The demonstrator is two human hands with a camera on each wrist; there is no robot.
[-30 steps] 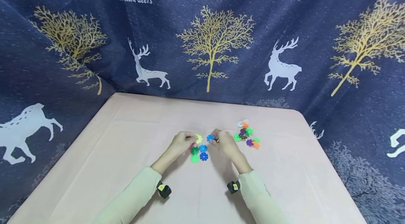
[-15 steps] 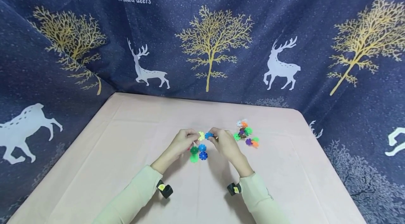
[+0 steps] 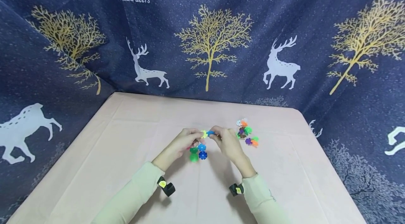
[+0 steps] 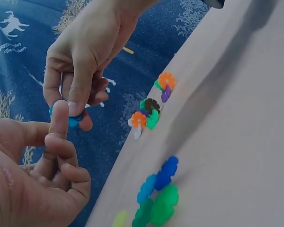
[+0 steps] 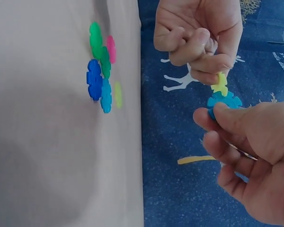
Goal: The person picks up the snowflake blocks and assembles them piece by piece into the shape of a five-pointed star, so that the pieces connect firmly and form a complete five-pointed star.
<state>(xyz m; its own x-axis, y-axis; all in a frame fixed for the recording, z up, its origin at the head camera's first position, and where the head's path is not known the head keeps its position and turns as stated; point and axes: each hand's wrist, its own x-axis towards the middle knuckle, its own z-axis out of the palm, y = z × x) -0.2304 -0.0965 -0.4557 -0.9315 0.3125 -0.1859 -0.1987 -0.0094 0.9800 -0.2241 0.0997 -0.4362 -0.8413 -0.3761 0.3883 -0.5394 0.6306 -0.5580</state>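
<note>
In the head view my left hand (image 3: 185,141) pinches a yellow notched snowflake disc (image 3: 204,134). My right hand (image 3: 229,143) pinches a blue notched disc (image 3: 210,133) at its right. Held above the table, the two discs meet edge to edge, as the right wrist view shows with the yellow disc (image 5: 220,84) seen nearly edge-on against the blue disc (image 5: 227,100). Beneath the hands lie a dark green disc (image 3: 194,150), a light green disc (image 3: 194,158), a light blue disc (image 3: 201,147) and a dark blue disc (image 3: 203,155). A pink disc (image 5: 111,49) and another yellow disc (image 5: 118,94) lie beside them.
To the right of the hands, a loose group of discs holds a white disc (image 3: 238,123), an orange disc (image 3: 254,144), a purple disc (image 3: 248,141), a green disc (image 3: 248,130) and brown ones. A pale pink cloth (image 3: 142,122) covers the table; a dark blue printed curtain (image 3: 177,23) hangs behind.
Both hands have risen slightly and come together. The yellow and blue discs, apart a second ago, now meet. The discs on the table stay in place.
</note>
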